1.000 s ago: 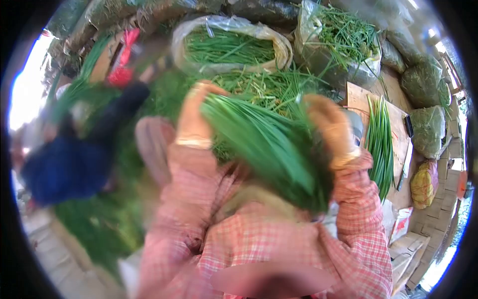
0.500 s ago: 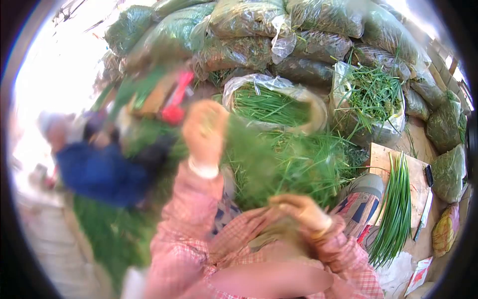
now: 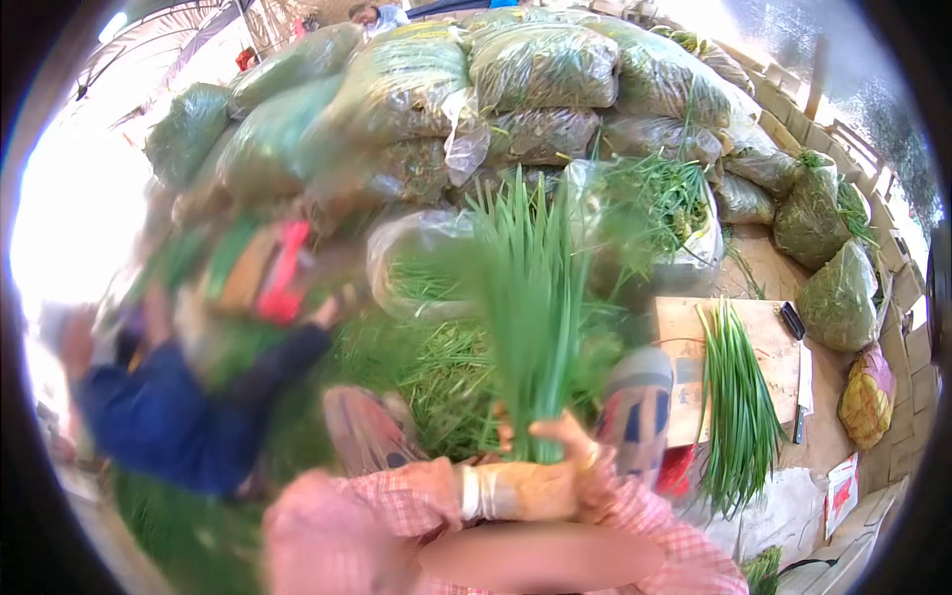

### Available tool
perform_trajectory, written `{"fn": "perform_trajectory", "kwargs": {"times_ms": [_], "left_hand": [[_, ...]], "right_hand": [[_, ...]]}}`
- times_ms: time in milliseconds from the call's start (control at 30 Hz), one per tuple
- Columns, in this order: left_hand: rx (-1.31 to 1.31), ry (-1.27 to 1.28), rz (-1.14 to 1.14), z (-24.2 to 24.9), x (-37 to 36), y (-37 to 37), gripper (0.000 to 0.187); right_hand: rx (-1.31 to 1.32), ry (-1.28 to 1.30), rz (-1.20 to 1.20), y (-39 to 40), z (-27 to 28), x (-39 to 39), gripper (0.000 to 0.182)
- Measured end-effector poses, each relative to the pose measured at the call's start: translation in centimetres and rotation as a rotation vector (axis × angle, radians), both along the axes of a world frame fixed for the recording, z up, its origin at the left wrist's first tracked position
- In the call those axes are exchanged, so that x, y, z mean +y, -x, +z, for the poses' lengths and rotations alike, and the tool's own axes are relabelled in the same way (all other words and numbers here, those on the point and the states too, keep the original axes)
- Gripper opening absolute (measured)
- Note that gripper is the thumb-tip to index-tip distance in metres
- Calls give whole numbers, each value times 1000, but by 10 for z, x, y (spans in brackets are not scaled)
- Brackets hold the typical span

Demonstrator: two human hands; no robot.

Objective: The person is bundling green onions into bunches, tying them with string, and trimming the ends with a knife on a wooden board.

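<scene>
Big full bags (image 3: 543, 64) sit in a pile at the back, w/ an open bag (image 3: 684, 213) of loose green bits in front & a 2nd open bag (image 3: 421, 268) to its left, seen from the head cam. Green stuff (image 3: 446, 372) covers the floor btwn the knees. The tall bunch (image 3: 531, 317) stands up in the mid., leaf tips at the top, low end at the hands. Right hand (image 3: 572, 441) has its fingers bent round the low end. Left hand (image 3: 526, 491) is just below, by the same end; can't tell how tight it is. To the right, a wood board (image 3: 679, 347) has another bunch (image 3: 739, 412) on it, hanging past the near edge. A knife (image 3: 803, 392) is at the board's right side, w/ a yellow bag (image 3: 868, 397) past it. Far left, a person in blue (image 3: 188, 416) leans near a pink thing (image 3: 286, 273), all blurry.
</scene>
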State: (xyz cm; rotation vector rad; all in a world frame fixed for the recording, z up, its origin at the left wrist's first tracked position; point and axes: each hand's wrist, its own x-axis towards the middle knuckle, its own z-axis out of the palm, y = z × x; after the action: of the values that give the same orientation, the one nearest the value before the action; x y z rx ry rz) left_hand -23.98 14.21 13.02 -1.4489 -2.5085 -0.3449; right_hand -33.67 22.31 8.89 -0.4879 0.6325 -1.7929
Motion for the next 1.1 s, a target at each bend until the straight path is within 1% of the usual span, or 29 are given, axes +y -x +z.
{"fn": "perform_trajectory", "kwargs": {"times_ms": [33,67,100,167,200,300,333,367,400,433,533,600,667,700,733,767,833,867,933,1000,1033,1067,1100], "left_hand": [[101,-46,22,-9,-2,-3,5],[279,-99,49,-27,-3,-8,12],[267,-69,130,-6,-15,-20,27],[-90,-218,528,-39,-33,-45,58],[-226,-539,803,-49,-31,-52,71],[-333,-992,1066,-58,-30,-39,100],[-504,-1238,994,-56,-19,-33,97],[-574,-1319,925,-62,-17,-31,89],[-644,-1399,858,-67,-15,-28,81],[-788,-1454,818,-73,-19,-28,75],[-1242,-1644,669,-74,-26,-36,58],[-1566,-1810,550,-52,-30,-40,47],[-1560,-1982,201,-41,-31,-40,44],[-1541,-2052,16,-37,-32,-41,42],[-1570,-2095,-7,-35,-33,-43,43],[-1555,-2113,-48,-34,-33,-45,43],[-1539,-2136,-136,-33,-33,-46,43],[-1534,-2115,-173,-32,-34,-45,43],[-1578,-2047,-271,-35,-30,-34,43],[-1754,-1890,-312,-45,-23,-13,43],[-1846,-1752,-274,-40,-19,-1,45],[-1942,-1587,-240,-34,-13,14,46],[-2020,-1408,-212,-25,-7,25,48]], "right_hand": [[102,-15,-34,4,2,1,59],[120,-26,-103,7,2,1,56],[137,-37,-170,8,0,-1,53],[159,-56,-303,10,-5,-6,49],[189,-113,-326,9,-3,-6,44],[240,-318,-425,-14,21,-18,38],[304,-292,-522,-22,-5,-27,39],[311,-303,-534,-30,0,-31,43],[299,-288,-479,-29,-6,-31,48],[286,-273,-428,-28,-9,-32,54],[523,-317,-511,-30,-6,-30,68],[531,-459,-406,-21,-1,-15,72],[557,-431,-417,-13,18,2,72],[579,-330,-483,-7,31,8,69],[510,-351,-409,0,30,17,65],[470,-396,-493,-2,25,24,66],[851,-541,-615,-2,21,42,62],[1106,-511,-651,-5,27,47,61],[1615,-482,-733,-11,58,64,59],[2063,-212,-659,-6,80,68,34],[2231,-77,-662,-9,86,77,36],[2471,17,-498,0,103,86,47],[2686,-82,-441,-4,101,97,59]]}}
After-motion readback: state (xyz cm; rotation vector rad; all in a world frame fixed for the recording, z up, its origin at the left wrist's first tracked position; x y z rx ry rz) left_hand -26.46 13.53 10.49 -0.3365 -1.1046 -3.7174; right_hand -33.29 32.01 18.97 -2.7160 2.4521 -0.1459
